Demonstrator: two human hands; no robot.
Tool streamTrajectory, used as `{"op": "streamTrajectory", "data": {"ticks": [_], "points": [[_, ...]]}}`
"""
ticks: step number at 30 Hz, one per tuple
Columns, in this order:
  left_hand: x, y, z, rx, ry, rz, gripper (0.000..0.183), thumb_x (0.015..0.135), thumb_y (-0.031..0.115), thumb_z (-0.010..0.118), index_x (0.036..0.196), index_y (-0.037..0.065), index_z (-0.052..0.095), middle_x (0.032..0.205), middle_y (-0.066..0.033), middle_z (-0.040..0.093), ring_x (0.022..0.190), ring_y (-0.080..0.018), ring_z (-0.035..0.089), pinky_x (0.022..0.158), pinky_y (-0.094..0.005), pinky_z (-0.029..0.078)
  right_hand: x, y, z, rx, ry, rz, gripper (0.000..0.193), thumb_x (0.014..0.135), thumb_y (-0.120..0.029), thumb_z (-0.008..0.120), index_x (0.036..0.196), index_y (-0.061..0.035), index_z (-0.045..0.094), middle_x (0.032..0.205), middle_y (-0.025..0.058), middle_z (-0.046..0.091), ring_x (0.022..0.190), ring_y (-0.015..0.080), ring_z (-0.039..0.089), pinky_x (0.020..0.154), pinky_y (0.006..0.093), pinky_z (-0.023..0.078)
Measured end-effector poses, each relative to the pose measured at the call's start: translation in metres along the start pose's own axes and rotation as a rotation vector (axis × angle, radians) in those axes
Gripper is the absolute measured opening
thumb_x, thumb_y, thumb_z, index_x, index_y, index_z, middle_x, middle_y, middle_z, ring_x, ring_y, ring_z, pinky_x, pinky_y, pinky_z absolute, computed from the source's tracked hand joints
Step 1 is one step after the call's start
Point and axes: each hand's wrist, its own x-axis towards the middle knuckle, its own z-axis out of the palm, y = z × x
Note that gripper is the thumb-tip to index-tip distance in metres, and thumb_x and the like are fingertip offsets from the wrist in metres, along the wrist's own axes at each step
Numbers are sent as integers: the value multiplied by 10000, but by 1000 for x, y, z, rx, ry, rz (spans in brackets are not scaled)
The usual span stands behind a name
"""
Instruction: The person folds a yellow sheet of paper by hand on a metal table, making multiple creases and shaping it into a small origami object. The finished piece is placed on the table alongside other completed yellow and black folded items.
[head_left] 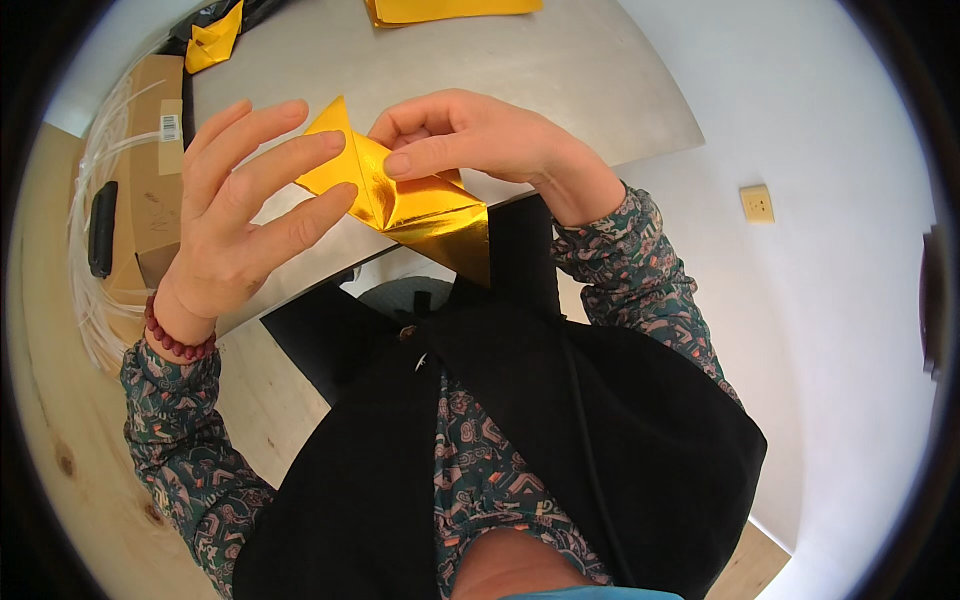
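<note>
A shiny gold foil paper [432,207], folded to points with sharp creases, is held up over the near edge of the grey table. My right hand [478,140] pinches its upper side, thumb on the front face and fingers bent behind. At the paper's left point, my left hand [243,190] has its fingers spread. Its index fingertip and thumb tip overlap the foil; whether they press on it I cannot tell. A red bead bracelet [178,340] circles my left wrist.
On the grey table [560,70], a folded gold paper piece [214,42] sits at the far left and gold sheets [455,10] lie at the far edge. A cardboard box [158,215] with clear tubing [88,200] stands left. A wall socket [757,203] is right.
</note>
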Motion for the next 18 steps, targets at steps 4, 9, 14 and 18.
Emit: {"op": "streamTrajectory", "data": {"ticks": [4,9,14,18], "points": [[1,-3,-2,-19,5,-18,280,841,141,785,1107,200,847,1409,-47,684,1387,-317,567,1178,-492,440,9,-3,8,47,15,35,264,1007,-232,781,1189,-42,751,989,-6,737,868,39,667,770,183,510],[8,-5,-1,37,219,-69,335,819,89,812,1143,172,839,1410,-98,676,1362,-345,574,1139,-448,466,17,-15,20,184,174,-41,259,1007,-198,782,1209,-39,745,1061,17,756,915,70,726,787,205,582],[5,-10,6,-320,445,-495,241,996,56,706,1230,11,742,1300,-187,706,1242,-302,650,1060,-389,499,45,-31,12,257,307,-183,259,1013,-158,773,1233,-32,722,1096,31,759,977,100,746,856,248,612],[5,-17,30,-1259,287,-990,222,1103,198,653,1174,2,729,1066,-84,753,999,-167,721,930,-316,550,69,-34,6,257,347,-271,238,1018,-153,768,1217,-34,713,1102,31,754,1000,109,738,879,260,605]]}}
